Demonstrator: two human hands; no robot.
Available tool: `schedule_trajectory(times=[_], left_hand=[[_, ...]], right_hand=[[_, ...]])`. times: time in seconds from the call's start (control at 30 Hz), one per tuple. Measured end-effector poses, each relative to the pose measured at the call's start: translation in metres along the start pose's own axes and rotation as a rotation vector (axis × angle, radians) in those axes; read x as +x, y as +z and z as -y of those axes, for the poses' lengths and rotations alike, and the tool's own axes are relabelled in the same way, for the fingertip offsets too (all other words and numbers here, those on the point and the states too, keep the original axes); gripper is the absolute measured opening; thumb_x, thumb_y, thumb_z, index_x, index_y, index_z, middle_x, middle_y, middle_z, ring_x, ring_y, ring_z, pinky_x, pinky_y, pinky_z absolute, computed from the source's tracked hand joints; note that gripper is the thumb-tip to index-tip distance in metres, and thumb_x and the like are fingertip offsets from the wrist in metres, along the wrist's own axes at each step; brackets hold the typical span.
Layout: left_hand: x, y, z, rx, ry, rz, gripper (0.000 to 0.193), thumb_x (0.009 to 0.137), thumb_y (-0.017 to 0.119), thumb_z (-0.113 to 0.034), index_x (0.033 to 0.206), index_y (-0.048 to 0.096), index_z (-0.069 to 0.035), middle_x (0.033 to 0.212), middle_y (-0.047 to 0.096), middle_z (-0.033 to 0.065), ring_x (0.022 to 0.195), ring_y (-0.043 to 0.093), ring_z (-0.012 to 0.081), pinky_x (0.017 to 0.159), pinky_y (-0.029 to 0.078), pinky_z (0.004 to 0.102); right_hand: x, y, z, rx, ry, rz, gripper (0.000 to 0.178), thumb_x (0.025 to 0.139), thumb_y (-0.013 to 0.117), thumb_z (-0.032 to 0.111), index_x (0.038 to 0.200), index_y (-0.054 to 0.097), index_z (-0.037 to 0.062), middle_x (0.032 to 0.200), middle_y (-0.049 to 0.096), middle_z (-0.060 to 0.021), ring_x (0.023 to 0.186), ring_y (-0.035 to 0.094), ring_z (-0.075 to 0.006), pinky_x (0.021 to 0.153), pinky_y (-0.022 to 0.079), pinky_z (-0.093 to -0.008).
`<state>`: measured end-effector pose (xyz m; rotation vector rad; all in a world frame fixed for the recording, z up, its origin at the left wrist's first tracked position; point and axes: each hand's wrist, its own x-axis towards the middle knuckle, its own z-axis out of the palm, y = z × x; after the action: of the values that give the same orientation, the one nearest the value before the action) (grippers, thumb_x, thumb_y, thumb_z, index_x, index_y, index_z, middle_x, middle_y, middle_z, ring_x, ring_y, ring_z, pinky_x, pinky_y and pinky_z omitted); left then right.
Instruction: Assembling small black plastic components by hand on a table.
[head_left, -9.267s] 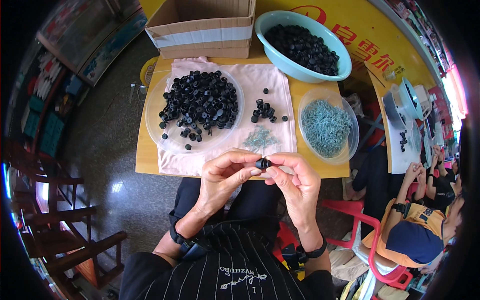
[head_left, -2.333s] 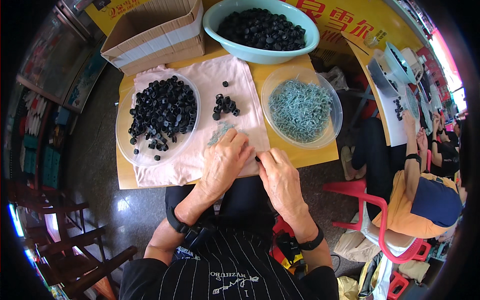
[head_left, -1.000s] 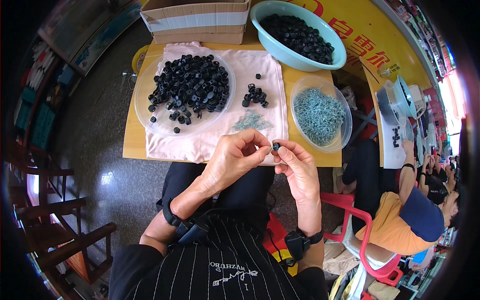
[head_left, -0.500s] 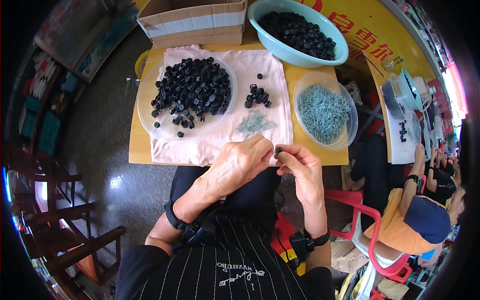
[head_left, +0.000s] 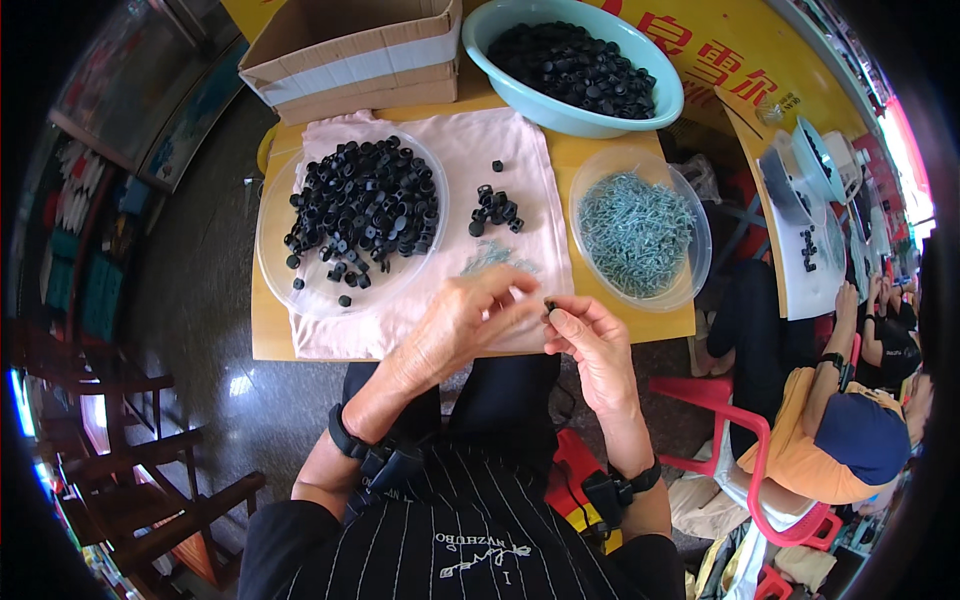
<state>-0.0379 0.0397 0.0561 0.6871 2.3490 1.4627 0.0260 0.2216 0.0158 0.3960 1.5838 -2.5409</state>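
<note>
My right hand [head_left: 595,345] pinches a small black plastic cap [head_left: 549,306] between thumb and fingertips, above the table's front edge. Close beside it, my left hand [head_left: 465,318] has its fingers apart and slightly smeared by motion; I see nothing in them. Just beyond the left fingers lies a small pile of silvery screws [head_left: 488,256] on the pink cloth [head_left: 400,330], partly covered by the hand. Behind that pile sits a little group of black caps [head_left: 496,210], with a single cap [head_left: 497,166] apart from it.
A clear round tray [head_left: 268,265] heaped with black caps stands left; a clear tub [head_left: 700,262] of screws stands right. At the back are a cardboard box [head_left: 350,62] and a light-blue basin [head_left: 530,112] of caps. Another person [head_left: 850,430] sits at a table on the right.
My left hand has come away from the cap in my right hand, and its fingers have spread. The right hand still pinches the cap. The whole view has shifted slightly.
</note>
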Motion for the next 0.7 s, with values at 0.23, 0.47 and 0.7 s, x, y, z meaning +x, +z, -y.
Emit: schedule_trajectory(times=[0.23, 0.47, 0.7], left_hand=[[0.056, -0.012, 0.029, 0.583, 0.386, -0.376, 0.032, 0.074, 0.068, -0.003, 0.106, 0.063, -0.004, 0.107, 0.059, 0.011, 0.099, 0.055, 0.0295, 0.083, 0.047, 0.0366], [0.07, -0.009, 0.036, 0.618, 0.333, -0.355, 0.021, 0.072, 0.067, -0.002, 0.093, 0.064, -0.004, 0.106, 0.057, 0.0093, 0.1, 0.052, 0.029, 0.086, 0.043, 0.0378], [0.057, -0.013, 0.023, 0.568, 0.359, -0.392, 0.019, 0.072, 0.068, -0.004, 0.091, 0.064, -0.003, 0.105, 0.058, 0.0078, 0.099, 0.052, 0.0284, 0.087, 0.041, 0.0377]], right_hand=[[0.006, -0.003, 0.0, -0.048, 0.021, 0.021, 0.021, 0.088, 0.065, 0.011, 0.105, 0.062, -0.0003, 0.089, 0.064, -0.0043, 0.078, 0.062, -0.0092, 0.068, 0.053, -0.0235], [0.005, -0.003, -0.003, -0.067, 0.022, 0.053, 0.021, 0.088, 0.064, 0.008, 0.105, 0.061, -0.0027, 0.089, 0.063, -0.0046, 0.079, 0.061, -0.0097, 0.069, 0.053, -0.0238], [-0.002, 0.001, 0.002, -0.054, 0.009, 0.07, 0.02, 0.088, 0.064, 0.008, 0.105, 0.062, -0.0011, 0.085, 0.063, -0.0051, 0.073, 0.061, -0.0105, 0.067, 0.052, -0.0245]])
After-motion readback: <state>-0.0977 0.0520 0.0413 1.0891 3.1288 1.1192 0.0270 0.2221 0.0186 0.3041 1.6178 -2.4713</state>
